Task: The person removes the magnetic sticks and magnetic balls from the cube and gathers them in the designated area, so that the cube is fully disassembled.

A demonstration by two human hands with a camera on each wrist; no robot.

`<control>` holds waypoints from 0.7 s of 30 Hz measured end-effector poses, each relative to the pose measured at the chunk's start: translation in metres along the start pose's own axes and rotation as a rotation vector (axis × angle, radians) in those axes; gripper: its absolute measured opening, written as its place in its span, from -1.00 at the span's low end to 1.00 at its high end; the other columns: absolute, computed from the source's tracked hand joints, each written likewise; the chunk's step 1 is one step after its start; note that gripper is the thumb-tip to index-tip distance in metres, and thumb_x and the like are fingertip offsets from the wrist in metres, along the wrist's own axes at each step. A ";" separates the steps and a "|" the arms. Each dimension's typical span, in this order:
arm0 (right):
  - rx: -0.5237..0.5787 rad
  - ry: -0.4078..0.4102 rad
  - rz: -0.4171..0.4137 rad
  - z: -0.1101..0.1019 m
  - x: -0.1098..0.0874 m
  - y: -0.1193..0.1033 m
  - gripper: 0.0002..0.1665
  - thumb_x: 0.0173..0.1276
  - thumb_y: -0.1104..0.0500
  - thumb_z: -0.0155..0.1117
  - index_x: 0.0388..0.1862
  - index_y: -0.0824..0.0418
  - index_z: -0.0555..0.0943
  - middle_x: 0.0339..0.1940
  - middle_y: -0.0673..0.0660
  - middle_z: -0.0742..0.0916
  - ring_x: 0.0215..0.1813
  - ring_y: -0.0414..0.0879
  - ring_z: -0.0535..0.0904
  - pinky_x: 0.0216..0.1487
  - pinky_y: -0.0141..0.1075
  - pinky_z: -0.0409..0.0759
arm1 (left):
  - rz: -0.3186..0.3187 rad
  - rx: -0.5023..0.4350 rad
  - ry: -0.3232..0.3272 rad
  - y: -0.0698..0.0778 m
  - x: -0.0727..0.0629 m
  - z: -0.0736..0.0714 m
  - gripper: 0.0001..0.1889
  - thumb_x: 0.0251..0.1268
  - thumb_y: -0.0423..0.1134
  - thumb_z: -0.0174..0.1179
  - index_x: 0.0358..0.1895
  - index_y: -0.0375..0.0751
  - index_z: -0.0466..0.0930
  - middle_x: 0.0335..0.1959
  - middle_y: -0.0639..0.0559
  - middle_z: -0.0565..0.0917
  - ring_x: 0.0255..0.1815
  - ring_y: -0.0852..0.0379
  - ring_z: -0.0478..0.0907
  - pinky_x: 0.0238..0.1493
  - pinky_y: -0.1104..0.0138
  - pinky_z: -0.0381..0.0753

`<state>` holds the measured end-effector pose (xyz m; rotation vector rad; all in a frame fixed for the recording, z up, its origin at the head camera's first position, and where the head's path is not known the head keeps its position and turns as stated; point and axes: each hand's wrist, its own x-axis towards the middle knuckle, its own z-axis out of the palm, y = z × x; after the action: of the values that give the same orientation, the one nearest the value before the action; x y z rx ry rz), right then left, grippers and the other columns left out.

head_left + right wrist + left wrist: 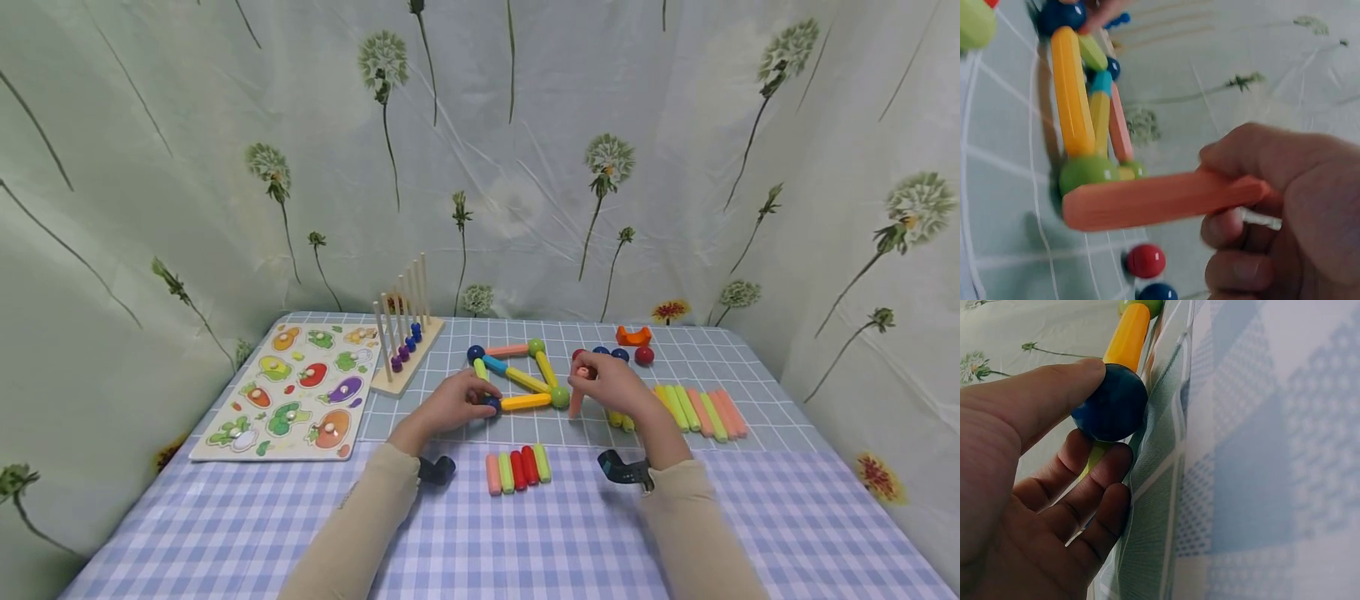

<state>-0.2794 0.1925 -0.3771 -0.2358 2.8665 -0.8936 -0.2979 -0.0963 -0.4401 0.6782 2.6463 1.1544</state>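
Note:
My left hand [459, 402] pinches a dark blue ball [1113, 403] between thumb and fingers. That ball is the near left corner of a frame of sticks and balls on the grey mat. A yellow-orange stick [527, 402] runs from it to a green ball [559, 397]. To the right of this green ball, my right hand [613, 385] pinches a salmon-pink stick [1147, 200] near one end. In the right wrist view its free end overlaps the green ball; whether they touch I cannot tell. A blue-and-yellow diagonal [517, 375] crosses the frame.
Several loose sticks [517, 469] lie in front on the checked cloth, and more sticks [712, 414] at the right. Red and blue balls [644, 356] and an orange curved piece [633, 337] sit behind my right hand. At left are a vegetable puzzle board [281, 450] and a peg stand [405, 367].

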 end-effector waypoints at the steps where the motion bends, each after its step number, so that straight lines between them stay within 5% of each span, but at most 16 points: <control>1: 0.000 -0.010 0.025 -0.002 0.000 0.004 -0.80 0.42 0.03 0.22 -0.13 0.12 0.56 -0.30 0.09 0.66 -0.10 -0.01 0.49 -0.18 -0.24 0.43 | 0.000 0.000 0.001 0.000 0.000 0.000 -0.77 0.29 -0.17 0.36 0.00 0.06 0.73 -0.17 0.05 0.52 -0.19 0.11 0.45 -0.16 0.32 0.51; 10: -0.049 0.013 0.225 -0.001 0.004 0.028 -0.66 0.42 -0.03 0.19 0.01 0.16 0.54 -0.13 0.19 0.65 -0.05 0.08 0.51 -0.14 -0.19 0.48 | -0.017 -0.010 0.003 0.000 -0.001 0.000 -0.77 0.29 -0.17 0.36 0.00 0.07 0.73 -0.16 0.05 0.53 -0.18 0.10 0.46 -0.14 0.32 0.51; 14: -0.090 0.046 0.241 0.004 0.009 0.035 -0.56 0.40 -0.02 0.21 0.16 0.17 0.51 -0.04 0.25 0.64 -0.08 0.10 0.52 -0.15 -0.18 0.49 | -0.028 -0.011 0.005 0.000 -0.001 0.001 -0.77 0.29 -0.16 0.36 0.00 0.08 0.73 -0.15 0.05 0.52 -0.16 0.10 0.46 -0.12 0.31 0.52; 21: -0.142 0.065 0.239 0.010 0.016 0.042 -0.54 0.39 0.01 0.22 0.22 0.13 0.50 -0.22 0.19 0.65 -0.25 0.03 0.53 -0.26 -0.23 0.46 | -0.025 -0.013 0.005 0.002 -0.001 0.000 -0.77 0.29 -0.15 0.36 -0.01 0.09 0.73 -0.15 0.04 0.52 -0.17 0.09 0.45 -0.12 0.31 0.51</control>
<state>-0.2981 0.2180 -0.4102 0.1228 2.9377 -0.6666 -0.2963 -0.0953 -0.4390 0.6388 2.6417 1.1673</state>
